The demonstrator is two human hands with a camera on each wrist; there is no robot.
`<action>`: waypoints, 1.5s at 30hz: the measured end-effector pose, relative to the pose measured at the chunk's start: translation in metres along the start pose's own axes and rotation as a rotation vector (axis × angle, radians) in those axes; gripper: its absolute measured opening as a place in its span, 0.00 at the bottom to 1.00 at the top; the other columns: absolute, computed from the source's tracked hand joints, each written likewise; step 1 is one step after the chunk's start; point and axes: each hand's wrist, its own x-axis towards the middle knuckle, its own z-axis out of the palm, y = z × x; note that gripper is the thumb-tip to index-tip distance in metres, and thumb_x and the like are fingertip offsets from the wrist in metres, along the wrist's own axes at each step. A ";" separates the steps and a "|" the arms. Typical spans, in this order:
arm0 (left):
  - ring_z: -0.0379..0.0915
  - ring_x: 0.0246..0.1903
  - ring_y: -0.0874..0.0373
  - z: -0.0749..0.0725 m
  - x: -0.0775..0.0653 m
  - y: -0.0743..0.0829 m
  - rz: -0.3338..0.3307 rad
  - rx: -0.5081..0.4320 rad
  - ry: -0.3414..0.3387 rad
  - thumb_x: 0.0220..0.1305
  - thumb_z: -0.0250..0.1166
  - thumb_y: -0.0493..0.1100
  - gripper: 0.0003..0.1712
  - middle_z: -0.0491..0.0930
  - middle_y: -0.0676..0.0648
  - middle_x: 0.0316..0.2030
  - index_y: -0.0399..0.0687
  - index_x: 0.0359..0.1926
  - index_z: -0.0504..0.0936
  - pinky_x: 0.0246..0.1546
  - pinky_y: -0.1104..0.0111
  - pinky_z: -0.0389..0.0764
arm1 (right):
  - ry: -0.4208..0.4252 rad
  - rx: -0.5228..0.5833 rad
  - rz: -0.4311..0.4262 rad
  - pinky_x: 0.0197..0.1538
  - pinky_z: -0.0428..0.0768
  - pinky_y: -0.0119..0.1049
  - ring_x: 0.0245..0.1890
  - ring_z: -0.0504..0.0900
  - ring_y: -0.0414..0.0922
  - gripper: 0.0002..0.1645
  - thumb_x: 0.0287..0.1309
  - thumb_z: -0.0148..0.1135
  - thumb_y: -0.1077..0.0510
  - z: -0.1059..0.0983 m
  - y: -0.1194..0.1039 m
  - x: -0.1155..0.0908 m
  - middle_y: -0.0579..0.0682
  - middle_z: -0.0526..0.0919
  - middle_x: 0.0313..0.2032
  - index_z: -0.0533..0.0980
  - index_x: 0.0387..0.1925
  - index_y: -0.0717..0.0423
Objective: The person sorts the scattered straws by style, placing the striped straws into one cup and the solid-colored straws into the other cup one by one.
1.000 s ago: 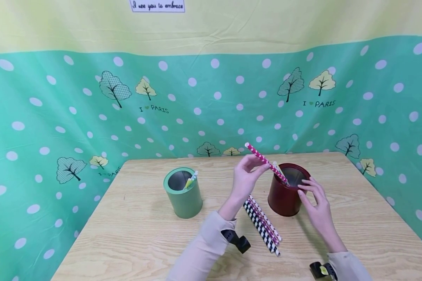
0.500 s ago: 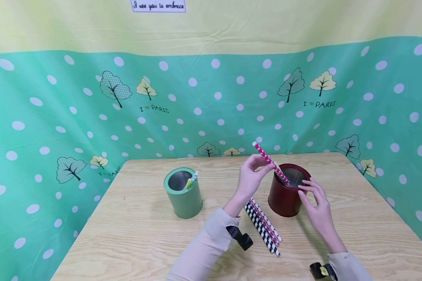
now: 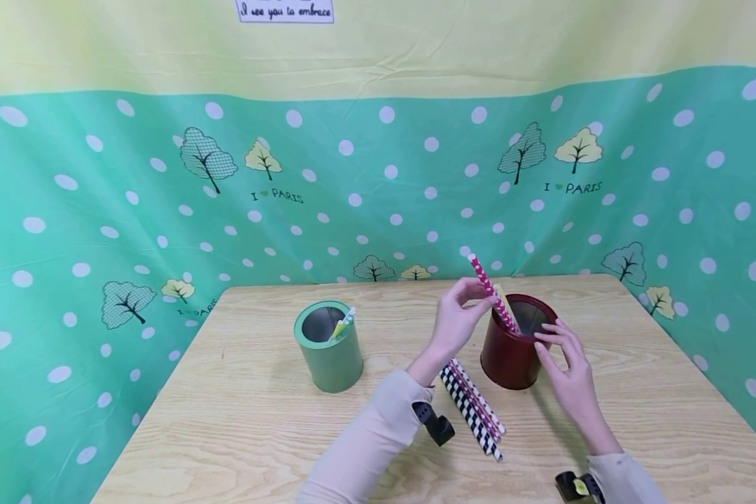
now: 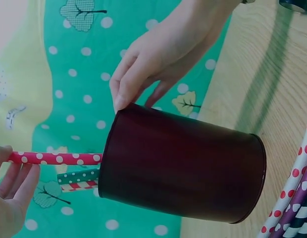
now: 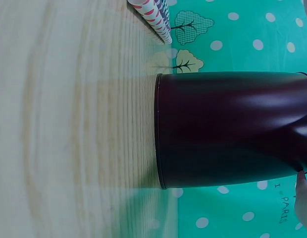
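Observation:
My left hand pinches a pink paper straw with white dots. The straw leans, its lower end inside the mouth of a dark red can. Beside it in the can, the left wrist view shows a green dotted straw and a red-striped straw. At the can's right rim, my right hand holds on with thumb and fingertips. The can stands upright on the table; its wall fills much of the right wrist view.
Several patterned straws lie side by side in front of the red can, black-and-white, purple and red-dotted. To the left stands a green can with a few straws in it. A dotted curtain hangs behind the wooden table.
My left hand has moved right toward the red can, and the pink straw has tilted more upright against its rim. The right hand has stayed in place.

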 end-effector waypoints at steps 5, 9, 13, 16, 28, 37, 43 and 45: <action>0.75 0.38 0.55 0.002 0.001 -0.002 0.003 0.028 -0.006 0.53 0.60 0.30 0.12 0.78 0.37 0.37 0.31 0.40 0.74 0.38 0.76 0.75 | 0.001 -0.003 0.000 0.59 0.52 0.19 0.62 0.54 0.33 0.10 0.53 0.54 0.70 -0.001 0.000 0.000 0.64 0.69 0.49 0.74 0.39 0.70; 0.75 0.38 0.55 0.004 0.002 -0.005 -0.007 0.049 -0.009 0.53 0.60 0.31 0.12 0.78 0.37 0.37 0.31 0.41 0.74 0.37 0.77 0.75 | -0.003 -0.005 0.007 0.59 0.52 0.20 0.62 0.54 0.33 0.10 0.53 0.54 0.70 -0.001 -0.002 -0.001 0.64 0.69 0.49 0.74 0.39 0.70; 0.75 0.38 0.56 0.006 0.007 -0.020 -0.015 0.056 -0.016 0.53 0.61 0.31 0.13 0.78 0.38 0.38 0.32 0.42 0.74 0.37 0.77 0.75 | -0.006 -0.010 0.014 0.59 0.52 0.20 0.62 0.54 0.34 0.10 0.54 0.54 0.69 -0.001 -0.004 -0.001 0.64 0.69 0.49 0.73 0.40 0.70; 0.75 0.37 0.59 0.008 0.011 -0.034 -0.020 0.070 -0.019 0.53 0.61 0.32 0.14 0.78 0.40 0.37 0.33 0.42 0.75 0.37 0.77 0.75 | -0.004 -0.012 0.014 0.59 0.52 0.20 0.62 0.54 0.34 0.10 0.54 0.54 0.69 -0.001 0.000 0.000 0.64 0.69 0.49 0.74 0.40 0.70; 0.74 0.35 0.63 -0.003 0.006 -0.052 -0.019 0.139 -0.007 0.54 0.61 0.35 0.15 0.79 0.44 0.35 0.40 0.45 0.77 0.37 0.77 0.75 | -0.017 -0.010 0.010 0.61 0.52 0.23 0.63 0.53 0.36 0.11 0.55 0.55 0.65 0.000 0.035 0.000 0.55 0.69 0.51 0.74 0.41 0.64; 0.75 0.37 0.54 -0.022 -0.008 -0.051 -0.027 0.231 -0.083 0.54 0.60 0.33 0.13 0.79 0.38 0.37 0.34 0.43 0.76 0.37 0.76 0.75 | -0.010 -0.014 0.024 0.59 0.52 0.20 0.62 0.53 0.33 0.12 0.53 0.56 0.68 0.000 0.029 0.001 0.55 0.70 0.51 0.75 0.41 0.66; 0.75 0.39 0.50 -0.035 -0.020 -0.041 -0.087 0.290 -0.211 0.55 0.59 0.33 0.13 0.78 0.38 0.38 0.33 0.43 0.76 0.37 0.77 0.74 | -0.001 -0.005 0.012 0.59 0.52 0.19 0.61 0.54 0.32 0.11 0.54 0.54 0.70 0.000 -0.002 0.001 0.56 0.71 0.50 0.73 0.40 0.71; 0.75 0.39 0.49 -0.038 -0.021 -0.044 -0.083 0.298 -0.253 0.55 0.59 0.32 0.12 0.78 0.37 0.39 0.32 0.42 0.76 0.37 0.76 0.74 | -0.002 -0.004 0.016 0.58 0.52 0.19 0.61 0.54 0.32 0.11 0.54 0.54 0.70 0.000 -0.003 0.001 0.64 0.69 0.49 0.74 0.40 0.71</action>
